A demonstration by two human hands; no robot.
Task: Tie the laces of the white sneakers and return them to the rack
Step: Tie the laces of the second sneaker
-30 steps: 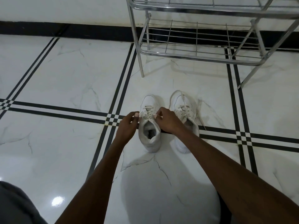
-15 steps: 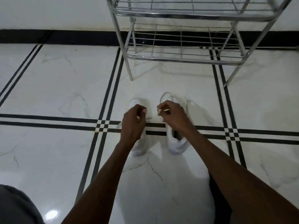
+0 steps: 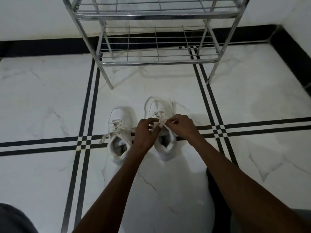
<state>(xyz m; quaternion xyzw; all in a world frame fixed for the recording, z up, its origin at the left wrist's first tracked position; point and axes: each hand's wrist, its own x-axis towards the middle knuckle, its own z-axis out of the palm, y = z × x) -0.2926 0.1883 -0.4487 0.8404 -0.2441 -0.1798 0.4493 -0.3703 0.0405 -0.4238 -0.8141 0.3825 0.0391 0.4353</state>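
Note:
Two white sneakers stand side by side on the floor, toes pointing at the rack. The left sneaker (image 3: 117, 132) has a lace end trailing off to its left. Over the right sneaker (image 3: 165, 148), my left hand (image 3: 145, 133) and my right hand (image 3: 180, 126) each pinch a strand of its laces (image 3: 155, 105), which loop forward over the toe. My fingers hide the middle of the lacing. The chrome wire shoe rack (image 3: 156, 59) stands just beyond the shoes, both visible shelves bare.
White marble floor tiles with black stripe borders (image 3: 50, 143) lie all around. A black skirting (image 3: 42, 47) runs along the white wall behind the rack and turns a corner at the far right. My dark-clothed knee (image 3: 13, 219) shows at the bottom left.
Both hands have shifted from the left sneaker's laces over to the right sneaker's laces. The camera has moved closer, so the rack and shoes look larger.

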